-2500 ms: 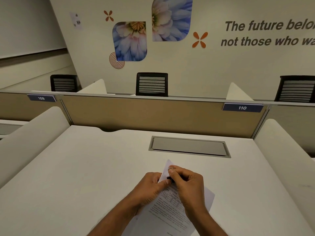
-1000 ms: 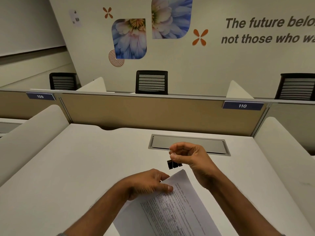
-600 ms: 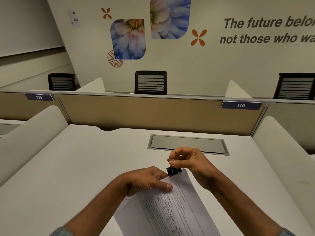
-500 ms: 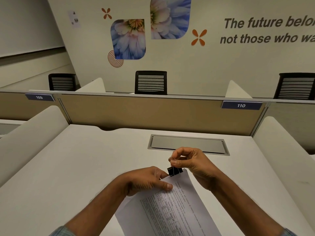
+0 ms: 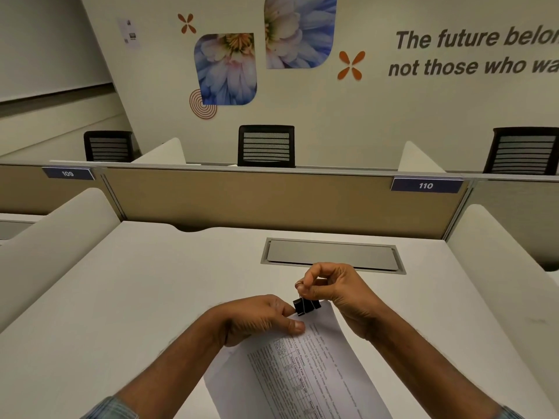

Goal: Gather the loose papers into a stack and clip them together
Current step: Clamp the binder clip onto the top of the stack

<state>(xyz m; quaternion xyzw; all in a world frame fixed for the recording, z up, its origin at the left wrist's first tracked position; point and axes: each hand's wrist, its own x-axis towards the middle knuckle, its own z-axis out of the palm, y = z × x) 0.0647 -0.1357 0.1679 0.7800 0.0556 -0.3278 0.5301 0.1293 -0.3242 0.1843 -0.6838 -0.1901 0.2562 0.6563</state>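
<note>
A stack of printed white papers point(image 5: 302, 367) lies at an angle on the white desk point(image 5: 136, 297), near its front edge. My left hand point(image 5: 257, 319) presses the top left part of the stack, thumb on the paper. A black binder clip point(image 5: 306, 306) sits at the stack's top corner. My right hand point(image 5: 335, 293) pinches the clip's wire handles from above, just beyond the paper's top edge.
A grey cable hatch point(image 5: 332, 257) is set into the desk behind my hands. White side dividers point(image 5: 57, 237) and a tan back panel point(image 5: 272, 201) enclose the desk. Black chairs point(image 5: 266, 146) stand beyond the panel.
My right hand lifted the clip off the papers, held it above the desk, then brought it back down onto the stack's top corner. My left hand kept holding the papers.
</note>
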